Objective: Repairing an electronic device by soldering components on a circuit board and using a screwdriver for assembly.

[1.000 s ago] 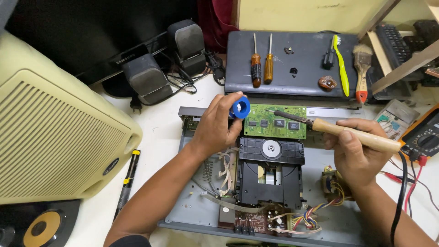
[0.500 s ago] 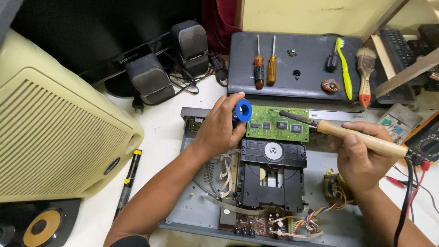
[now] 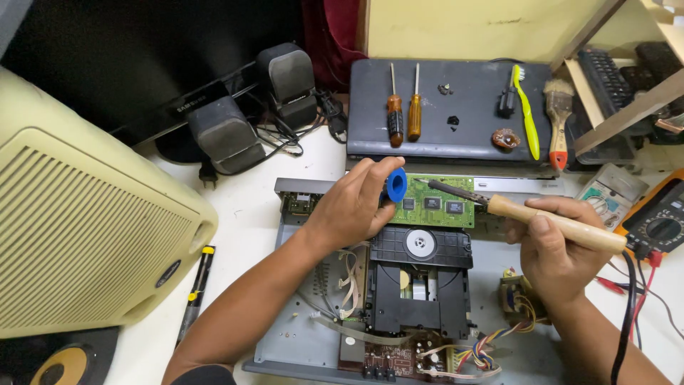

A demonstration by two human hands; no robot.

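My left hand [image 3: 354, 207] grips a small blue solder spool [image 3: 396, 185] just above the left end of a green circuit board [image 3: 434, 202]. My right hand [image 3: 552, 246] is closed around the wooden handle of a soldering iron [image 3: 548, 219], whose dark tip points left toward the spool over the board. Both hands hover over an opened disc player chassis [image 3: 306, 342] with a black disc drive [image 3: 420, 281] in its middle. A brown power board with coloured wires [image 3: 427, 356] lies at the chassis front.
A grey lid [image 3: 463, 114] at the back carries two orange-handled screwdrivers [image 3: 404, 114], a yellow-green toothbrush [image 3: 526, 110] and a paintbrush [image 3: 558, 121]. Two grey speakers [image 3: 224, 132] and a dark monitor stand back left, a cream speaker cabinet [image 3: 85, 228] left. A multimeter [image 3: 662, 224] sits right.
The view has shifted slightly, so everything sits a little lower in frame. The soldering iron tip has edged left, closer to the blue spool. Both hands keep their grips.
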